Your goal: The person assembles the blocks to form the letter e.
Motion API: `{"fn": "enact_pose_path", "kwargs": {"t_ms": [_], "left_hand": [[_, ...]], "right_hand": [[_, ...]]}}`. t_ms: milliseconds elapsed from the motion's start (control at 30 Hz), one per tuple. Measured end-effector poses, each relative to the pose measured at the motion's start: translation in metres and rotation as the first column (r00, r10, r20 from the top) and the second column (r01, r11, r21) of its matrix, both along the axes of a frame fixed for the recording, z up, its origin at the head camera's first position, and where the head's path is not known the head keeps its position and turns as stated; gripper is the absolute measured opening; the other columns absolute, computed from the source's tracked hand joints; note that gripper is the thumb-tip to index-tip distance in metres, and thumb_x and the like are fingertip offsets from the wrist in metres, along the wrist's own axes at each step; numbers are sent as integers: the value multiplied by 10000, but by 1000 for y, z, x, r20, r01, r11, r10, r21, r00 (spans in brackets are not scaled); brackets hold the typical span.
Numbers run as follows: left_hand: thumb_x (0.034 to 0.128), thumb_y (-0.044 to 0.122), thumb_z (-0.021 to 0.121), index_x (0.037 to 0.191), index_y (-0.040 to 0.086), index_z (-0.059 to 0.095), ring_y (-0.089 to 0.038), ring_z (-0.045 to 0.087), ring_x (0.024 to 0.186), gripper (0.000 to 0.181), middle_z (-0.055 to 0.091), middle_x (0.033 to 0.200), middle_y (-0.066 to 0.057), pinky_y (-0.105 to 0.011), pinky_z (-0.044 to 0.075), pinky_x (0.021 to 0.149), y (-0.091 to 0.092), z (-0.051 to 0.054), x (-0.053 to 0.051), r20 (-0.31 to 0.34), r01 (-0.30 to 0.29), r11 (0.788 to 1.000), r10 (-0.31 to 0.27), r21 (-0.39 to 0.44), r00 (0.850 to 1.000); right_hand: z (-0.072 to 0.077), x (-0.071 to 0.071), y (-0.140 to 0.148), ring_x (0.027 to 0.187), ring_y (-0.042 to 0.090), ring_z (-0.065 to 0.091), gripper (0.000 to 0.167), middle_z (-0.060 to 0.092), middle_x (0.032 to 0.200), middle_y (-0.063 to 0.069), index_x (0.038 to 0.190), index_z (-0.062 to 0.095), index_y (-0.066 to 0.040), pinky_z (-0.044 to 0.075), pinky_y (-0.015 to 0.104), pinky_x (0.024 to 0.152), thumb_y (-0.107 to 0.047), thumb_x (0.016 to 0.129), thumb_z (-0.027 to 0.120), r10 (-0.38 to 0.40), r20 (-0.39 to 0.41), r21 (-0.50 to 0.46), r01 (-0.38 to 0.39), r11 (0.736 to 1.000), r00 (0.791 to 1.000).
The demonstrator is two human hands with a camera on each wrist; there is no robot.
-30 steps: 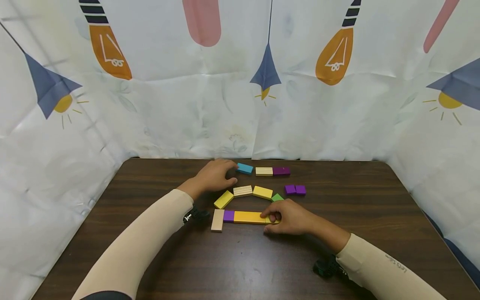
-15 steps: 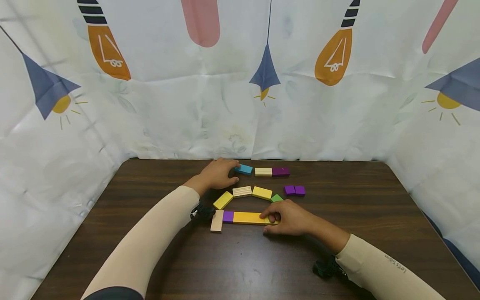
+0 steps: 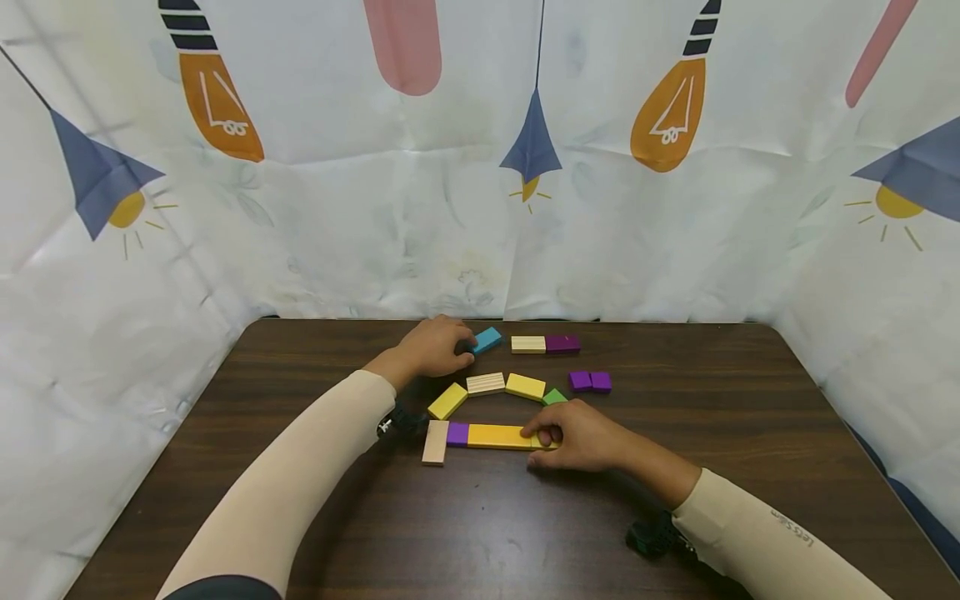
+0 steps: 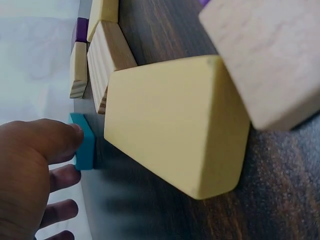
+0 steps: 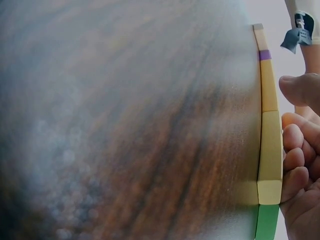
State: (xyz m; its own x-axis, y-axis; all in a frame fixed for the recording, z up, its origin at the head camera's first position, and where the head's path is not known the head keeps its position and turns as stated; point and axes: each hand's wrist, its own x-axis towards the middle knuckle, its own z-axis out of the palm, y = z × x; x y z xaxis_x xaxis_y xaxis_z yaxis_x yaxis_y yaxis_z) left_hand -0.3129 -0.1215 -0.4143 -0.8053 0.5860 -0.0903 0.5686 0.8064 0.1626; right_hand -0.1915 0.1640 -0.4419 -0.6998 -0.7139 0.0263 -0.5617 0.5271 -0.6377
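Observation:
In the head view my left hand (image 3: 432, 346) is at the far side of the table, pinching the near end of a blue wooden block (image 3: 488, 339). The left wrist view shows the thumb pressed on this blue block (image 4: 88, 150), with the other fingers behind it. My right hand (image 3: 581, 435), fingers loosely curled, rests at the right end of a row: a pale wood block (image 3: 435, 442), a purple block (image 3: 457, 434) and a long orange-yellow block (image 3: 498, 436). A yellow block (image 5: 271, 145) and a green block (image 5: 267, 222) continue this row, mostly hidden under the hand from above.
Behind the row curve a yellow block (image 3: 447, 402), a striped wood block (image 3: 486, 382), another yellow block (image 3: 525, 386) and a green block (image 3: 554, 396). Farther back lie a cream block (image 3: 528, 344), a dark purple block (image 3: 562, 343) and two purple cubes (image 3: 590, 381). A printed curtain (image 3: 450, 233) hangs behind.
My left hand has taken hold of the blue block and turned it, so that its near end now points toward the hand. The right hand has stayed in place.

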Motion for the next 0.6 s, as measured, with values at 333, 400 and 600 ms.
{"fn": "enact_pose_path", "kwargs": {"t_ms": [333, 400, 600], "left_hand": [[1012, 266, 652, 1343, 148, 686, -301, 578, 1242, 353, 654, 1326, -58, -495, 442, 1048, 1, -2, -2, 0, 25, 1000, -25, 16, 1000], [1010, 258, 652, 1331, 141, 695, -299, 584, 1234, 344, 659, 1314, -58, -491, 446, 1046, 2, -2, -3, -6, 34, 999, -34, 18, 999], [987, 251, 693, 1269, 142, 733, -284, 590, 1207, 305, 666, 1268, -49, -480, 446, 1046, 3, -3, -3, -14, 52, 998, -52, 26, 999]], "right_hand": [[0, 0, 0, 707, 57, 522, 275, 593, 792, -91, 1094, 775, -138, 456, 236, 635, -261, 859, 849, 0, 7, -4, 0, 1000, 1000], [0, 0, 0, 706, 52, 519, 274, 593, 791, -91, 1092, 775, -137, 455, 235, 633, -258, 858, 850, 0, 7, -6, 0, 1000, 1000], [-1, -1, 0, 704, 55, 518, 272, 590, 791, -93, 1095, 775, -136, 457, 236, 632, -258, 863, 847, 1, 8, -12, -1, 1000, 1000]]}}
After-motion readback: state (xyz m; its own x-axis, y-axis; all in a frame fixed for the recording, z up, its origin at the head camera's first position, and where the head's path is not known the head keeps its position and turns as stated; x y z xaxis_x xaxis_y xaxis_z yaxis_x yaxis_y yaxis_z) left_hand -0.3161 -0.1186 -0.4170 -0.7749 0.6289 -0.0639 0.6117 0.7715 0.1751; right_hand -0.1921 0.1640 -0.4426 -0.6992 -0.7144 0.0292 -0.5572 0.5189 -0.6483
